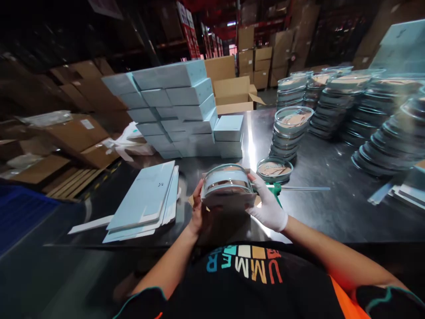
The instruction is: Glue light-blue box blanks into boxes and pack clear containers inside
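Observation:
Close in front of my body, a round clear glass dish (pixel 227 178) sits in a brown cardboard sleeve (pixel 229 201). My left hand (pixel 197 212), bare, grips the sleeve's left side with its fingers closed round the edge. On the opposite side my right hand (pixel 268 207), in a white glove, clasps the sleeve with the thumb near the dish's rim. The undersides of both hands' fingers are partly hidden. Just beyond the gloved hand lies another glass dish (pixel 275 168) with brown card inside. A green-handled tool (pixel 275 190) rests beside that hand.
Light-blue boxes (pixel 172 106) are piled at the back. Flat blue cartons (pixel 142 195) lie at left on the dark metal table (pixel 312 217). Tall stacks of glass dishes (pixel 341 102) stand at right, a shorter stack (pixel 288 133) nearer. An open carton (pixel 232 95) is behind.

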Demonstrator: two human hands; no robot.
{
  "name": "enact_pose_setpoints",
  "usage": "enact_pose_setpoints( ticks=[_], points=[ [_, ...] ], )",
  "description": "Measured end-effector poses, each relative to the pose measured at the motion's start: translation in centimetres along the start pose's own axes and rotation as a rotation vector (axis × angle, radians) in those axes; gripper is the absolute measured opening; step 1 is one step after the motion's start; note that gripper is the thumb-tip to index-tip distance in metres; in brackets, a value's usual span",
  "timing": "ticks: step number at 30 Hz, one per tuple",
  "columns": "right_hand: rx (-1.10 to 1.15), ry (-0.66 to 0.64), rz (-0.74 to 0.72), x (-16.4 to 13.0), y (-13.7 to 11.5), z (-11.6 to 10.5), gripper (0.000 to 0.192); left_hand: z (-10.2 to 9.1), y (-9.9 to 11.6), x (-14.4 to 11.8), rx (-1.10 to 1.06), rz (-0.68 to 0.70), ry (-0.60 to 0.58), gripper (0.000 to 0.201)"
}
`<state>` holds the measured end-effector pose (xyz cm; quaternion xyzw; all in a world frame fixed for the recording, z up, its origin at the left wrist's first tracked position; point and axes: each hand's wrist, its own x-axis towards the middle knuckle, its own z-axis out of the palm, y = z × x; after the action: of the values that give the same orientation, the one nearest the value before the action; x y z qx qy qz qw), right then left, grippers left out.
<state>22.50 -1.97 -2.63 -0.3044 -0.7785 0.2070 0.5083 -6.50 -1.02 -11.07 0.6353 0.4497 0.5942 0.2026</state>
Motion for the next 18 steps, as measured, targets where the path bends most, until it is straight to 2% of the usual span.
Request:
enact_pose_setpoints(
  ticks=[4, 7, 11, 13, 16, 18],
  points=[
    [0.021, 0.015, 0.016, -0.5, 0.1, 0.1, 0.088, -0.6, 0.8, 1.1, 0.009, 0.155, 0.003, 0.091],
    [0.060, 0.019, 0.056, -0.7, 0.1, 0.3, 0.089, -1.2, 1.5, 1.8, 0.102, 0.174, -0.061, 0.082],
    [0.125, 0.044, 0.151, -1.0, 0.1, 0.9, 0.102, -1.8, 2.5, 2.2, 0.154, 0.159, -0.144, 0.076],
    [0.149, 0.076, 0.161, -1.4, 0.0, 1.3, 0.101, -1.4, 3.0, 2.1, 0.106, 0.144, -0.096, 0.085],
    [0.102, 0.086, 0.139, -2.1, 0.0, 1.6, 0.095, 0.1, 3.6, 1.5, -0.071, 0.181, 0.035, 0.111],
    [0.066, 0.065, 0.128, -2.4, 0.1, 1.6, 0.092, 1.1, 3.7, 1.0, -0.172, 0.216, 0.056, 0.121]
  ],
)
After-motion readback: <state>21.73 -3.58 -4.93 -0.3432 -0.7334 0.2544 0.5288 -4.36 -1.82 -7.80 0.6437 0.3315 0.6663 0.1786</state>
